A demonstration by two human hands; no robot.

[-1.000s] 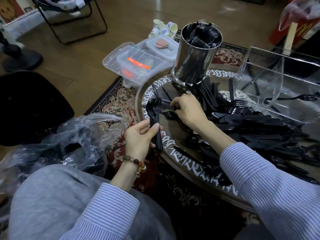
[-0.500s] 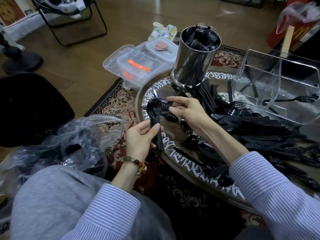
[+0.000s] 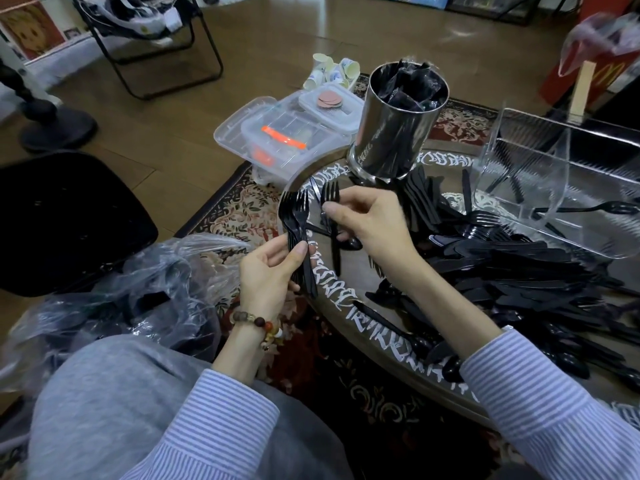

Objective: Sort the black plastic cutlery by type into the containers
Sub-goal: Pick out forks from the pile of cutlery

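Your left hand (image 3: 273,271) grips a bunch of forks (image 3: 294,223) by their thin, glossy black handles, thumb laid across the front, tines fanned upward just off the rim of the table (image 3: 332,303). Your right hand (image 3: 370,223) pinches a single fork (image 3: 329,195) between thumb and fingertips, tines up, just beside the bunch but apart from it. A beaded bracelet (image 3: 258,322) circles your left wrist; both sleeves are fine blue-and-white stripe.

The table is round, its rim lettered in white script, its smooth top reflective. To the right of your right forearm lies the cutlery pile (image 3: 519,271): flat matte knife blades overlapping in a dense heap, rounded spoon bowls toward the near rim, a few fork tines showing higher up. At the far rim stands a polished steel cylinder (image 3: 394,133), upright and stuffed with black packets. To its right sits a clear plastic organizer (image 3: 568,188) with ribbed walls and a divider; a few black pieces lie in it, one a long-handled spoon (image 3: 588,208).

The bare stretch of tabletop is the narrow strip under your hands. Left of the table a crinkled clear plastic bag (image 3: 138,289) rests by your knee, on a patterned rug (image 3: 242,209). Beyond that, lidded clear boxes (image 3: 287,133) sit on the wooden floor.
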